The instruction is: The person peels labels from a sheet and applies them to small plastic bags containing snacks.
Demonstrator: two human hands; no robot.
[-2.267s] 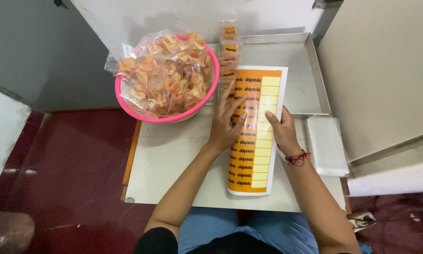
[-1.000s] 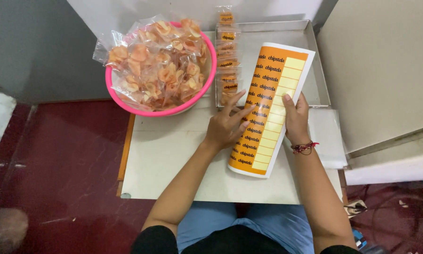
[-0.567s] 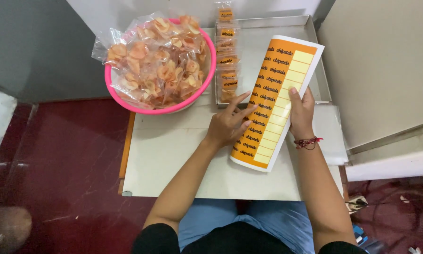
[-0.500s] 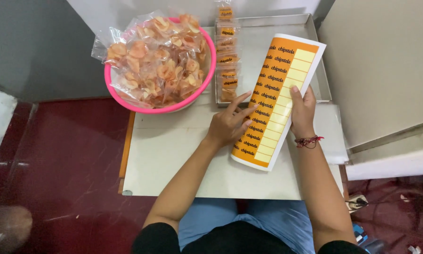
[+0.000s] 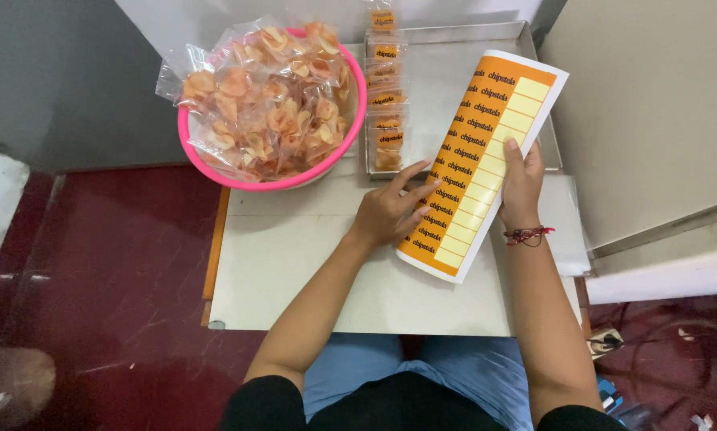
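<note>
Worktop (image 5: 310, 271): one pale worktop, in the middle of the view, with a wooden strip along its left edge; everything below sits on it.
Tray (image 5: 462, 48): one metal tray at the far right of the worktop, with a raised rim; the far end of the sheet lies over it.
Basin (image 5: 350, 120): one round pink basin at the far left of the worktop, heaped above its rim.
Snack bags (image 5: 254, 96): clear bags of orange chips fill the basin; too many and too overlapped to count.
Sheet (image 5: 478, 160): one long orange and yellow sticker sheet, lying slantwise from near centre to far right. It carries two columns, an orange one of labels on the left and a pale yellow one on the right. Its near end rests on the worktop.
Labelled packets (image 5: 386, 104): one row of small clear packets running near to far along the tray's left edge, just right of the basin; about six can be made out, each with an orange label.
Left hand (image 5: 390, 209): one, open, with fingers spread, fingertips pressing on the sheet's left column; it grips nothing.
Right hand (image 5: 522, 182): one, holding the sheet's right edge, thumb on top and fingers under it.
Bracelet (image 5: 526, 235): one red thread band on the right wrist.
</note>
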